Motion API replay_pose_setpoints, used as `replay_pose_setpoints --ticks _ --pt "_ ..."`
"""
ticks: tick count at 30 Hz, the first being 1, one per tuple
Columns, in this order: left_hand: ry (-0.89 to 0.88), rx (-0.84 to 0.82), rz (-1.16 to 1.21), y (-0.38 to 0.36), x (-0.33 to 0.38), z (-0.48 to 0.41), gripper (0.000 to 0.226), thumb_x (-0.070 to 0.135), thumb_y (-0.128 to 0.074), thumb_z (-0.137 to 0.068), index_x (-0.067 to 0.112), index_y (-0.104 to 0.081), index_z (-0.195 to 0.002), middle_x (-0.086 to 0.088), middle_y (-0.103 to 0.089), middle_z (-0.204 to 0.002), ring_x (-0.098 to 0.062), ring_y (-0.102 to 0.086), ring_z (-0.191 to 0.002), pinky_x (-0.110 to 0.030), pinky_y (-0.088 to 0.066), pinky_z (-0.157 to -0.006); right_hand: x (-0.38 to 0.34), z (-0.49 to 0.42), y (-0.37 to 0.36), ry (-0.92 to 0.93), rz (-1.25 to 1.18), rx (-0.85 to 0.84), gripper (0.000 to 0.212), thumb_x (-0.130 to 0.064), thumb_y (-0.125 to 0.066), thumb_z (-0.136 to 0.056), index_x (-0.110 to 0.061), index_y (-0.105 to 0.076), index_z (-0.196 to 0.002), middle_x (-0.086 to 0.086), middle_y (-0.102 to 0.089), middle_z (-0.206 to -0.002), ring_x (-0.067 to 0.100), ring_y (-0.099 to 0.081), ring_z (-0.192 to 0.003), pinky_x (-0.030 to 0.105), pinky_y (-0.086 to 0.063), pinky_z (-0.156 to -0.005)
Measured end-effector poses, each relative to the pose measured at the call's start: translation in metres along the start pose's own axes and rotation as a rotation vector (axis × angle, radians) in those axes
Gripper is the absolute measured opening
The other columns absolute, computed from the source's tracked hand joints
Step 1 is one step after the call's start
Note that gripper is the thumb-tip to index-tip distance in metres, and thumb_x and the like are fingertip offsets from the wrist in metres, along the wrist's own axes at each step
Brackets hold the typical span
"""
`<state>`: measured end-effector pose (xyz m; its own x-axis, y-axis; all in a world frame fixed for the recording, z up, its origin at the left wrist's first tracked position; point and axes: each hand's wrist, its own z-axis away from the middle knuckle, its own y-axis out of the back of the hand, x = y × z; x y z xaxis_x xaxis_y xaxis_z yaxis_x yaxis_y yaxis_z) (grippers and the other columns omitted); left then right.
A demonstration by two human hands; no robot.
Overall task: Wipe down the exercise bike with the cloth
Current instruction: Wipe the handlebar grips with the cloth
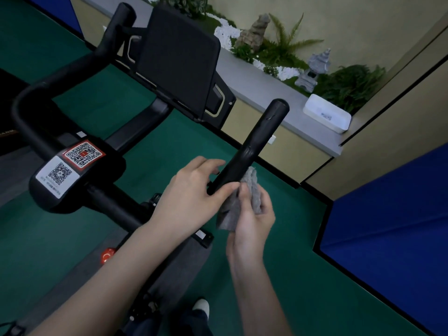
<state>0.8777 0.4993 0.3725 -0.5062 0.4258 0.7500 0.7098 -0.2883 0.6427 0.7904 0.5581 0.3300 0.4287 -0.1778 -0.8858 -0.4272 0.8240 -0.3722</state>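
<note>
**First:** Grey cloth [253, 190], where is it being held?

**Second:** It is being gripped in the right hand [252, 221]. The thumb is being pressed on its front and the fingers are being curled behind it. Its upper edge is being laid against the side of the black handlebar grip [257, 146], near that grip's lower end.

**First:** And what is being done with the left hand [191, 192]?

**Second:** The same grip is being clasped by it, just beside the cloth. The fingers are being curled over the top of the bar and the thumb is being tucked beneath. The cloth is being touched by the thumb tip.

**First:** How is the exercise bike [116, 207] being seen?

**Second:** It is being viewed from above, from the rider's side of the bars. The clasped grip is being pointed up and away, toward a grey ledge [254, 86]. Two code stickers are being shown on the centre block, one red-framed [83, 154] and one white [57, 175]. The black back of a screen [179, 59] is being shown beyond the bars. A red knob [108, 255] is being glimpsed lower on the frame, just beside the left forearm. The bike is being carried by a grey mat [174, 270] on green flooring [278, 275].

**First:** What else is being shown?

**Second:** A white tray [327, 115] is being supported by the ledge, near a stone lantern [315, 69] and ferns [286, 47]. Blue padding [388, 214] is being seen at the right, and a white shoe toe [201, 305] at the bottom edge.
</note>
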Motion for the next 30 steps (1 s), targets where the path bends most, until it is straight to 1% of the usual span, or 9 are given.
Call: replay_pose_setpoints --ticks 2,6,8,10,14,17,23,26,30 --pt "0.005 0.015 0.000 -0.004 0.003 -0.006 0.049 0.048 -0.064 -0.081 0.025 -0.060 -0.124 0.012 -0.056 -0.102 -0.011 -0.058 -0.091 -0.032 -0.050 -0.084 -0.003 -0.009 -0.004 0.117 0.055 0.037 0.012 -0.005 -0.063 -0.090 -0.007 -0.067 -0.101 0.004 -0.071 -0.095 0.017 -0.067 -0.090 0.029 -0.054 -0.083" --pt "0.031 0.054 -0.002 -0.012 0.005 -0.011 0.040 0.039 -0.069 -0.082 0.024 -0.063 -0.118 0.010 -0.058 -0.101 -0.011 -0.056 -0.085 -0.030 -0.049 -0.082 -0.016 -0.028 -0.008 0.329 0.181 0.059 0.023 -0.002 -0.065 -0.087 -0.023 -0.067 -0.094 0.007 -0.067 -0.106 0.018 -0.065 -0.101 0.028 -0.052 -0.089" --pt "0.040 0.070 0.004 -0.014 0.004 -0.010 0.038 0.037 -0.070 -0.082 0.023 -0.064 -0.117 0.009 -0.058 -0.100 -0.009 -0.054 -0.083 -0.026 -0.047 -0.081 -0.019 -0.030 -0.007 0.463 0.283 0.040 0.027 0.000 -0.067 -0.085 -0.026 -0.066 -0.092 0.004 -0.060 -0.104 0.007 -0.062 -0.098 0.017 -0.049 -0.085" --pt "0.040 0.068 0.013 -0.015 0.004 -0.010 0.037 0.035 -0.070 -0.081 0.023 -0.065 -0.115 0.010 -0.058 -0.098 -0.009 -0.055 -0.081 -0.024 -0.046 -0.080 -0.019 -0.025 -0.003 0.581 0.359 -0.024 0.027 0.005 -0.068 -0.082 -0.020 -0.068 -0.092 0.000 -0.054 -0.099 -0.005 -0.059 -0.092 0.009 -0.046 -0.080" --pt "0.050 0.065 0.022 -0.015 0.004 -0.012 0.039 0.035 -0.070 -0.080 0.024 -0.064 -0.117 0.011 -0.057 -0.096 -0.012 -0.056 -0.079 -0.025 -0.045 -0.076 -0.028 -0.035 -0.003 0.746 0.494 -0.106 0.023 0.008 -0.070 -0.079 -0.006 -0.071 -0.098 0.002 -0.050 -0.101 -0.008 -0.054 -0.096 0.010 -0.045 -0.084" --pt "0.052 0.063 0.018 -0.016 0.003 -0.012 0.038 0.037 -0.070 -0.081 0.026 -0.063 -0.117 0.012 -0.056 -0.095 -0.011 -0.055 -0.080 -0.024 -0.043 -0.072 -0.041 -0.054 -0.010 0.787 0.522 -0.070 0.020 0.006 -0.070 -0.080 0.000 -0.071 -0.099 0.011 -0.050 -0.106 -0.008 -0.051 -0.098 0.009 -0.043 -0.087" --pt "0.052 0.065 0.035 -0.018 0.003 -0.011 0.039 0.037 -0.071 -0.080 0.027 -0.064 -0.117 0.012 -0.056 -0.096 -0.010 -0.056 -0.079 -0.025 -0.045 -0.074 -0.029 -0.038 -0.004 0.820 0.547 -0.057 0.019 0.004 -0.070 -0.081 -0.005 -0.071 -0.097 0.005 -0.058 -0.097 0.008 -0.060 -0.091 0.011 -0.045 -0.084" --pt "0.062 0.066 0.048 -0.018 0.002 -0.011 0.040 0.038 -0.071 -0.079 0.027 -0.064 -0.117 0.012 -0.057 -0.096 -0.010 -0.056 -0.079 -0.026 -0.046 -0.076 -0.028 -0.040 -0.006 0.782 0.527 -0.086 0.019 0.004 -0.067 -0.083 -0.006 -0.069 -0.098 0.006 -0.057 -0.100 0.015 -0.059 -0.099 0.015 -0.043 -0.088" --pt "0.061 0.062 0.054 -0.018 0.000 -0.011 0.041 0.038 -0.072 -0.078 0.027 -0.064 -0.116 0.009 -0.059 -0.099 -0.012 -0.055 -0.080 -0.030 -0.048 -0.080 -0.026 -0.038 -0.008 0.811 0.583 -0.079 0.018 0.009 -0.067 -0.081 -0.001 -0.070 -0.096 0.009 -0.054 -0.101 -0.005 -0.053 -0.097 0.007 -0.040 -0.086"
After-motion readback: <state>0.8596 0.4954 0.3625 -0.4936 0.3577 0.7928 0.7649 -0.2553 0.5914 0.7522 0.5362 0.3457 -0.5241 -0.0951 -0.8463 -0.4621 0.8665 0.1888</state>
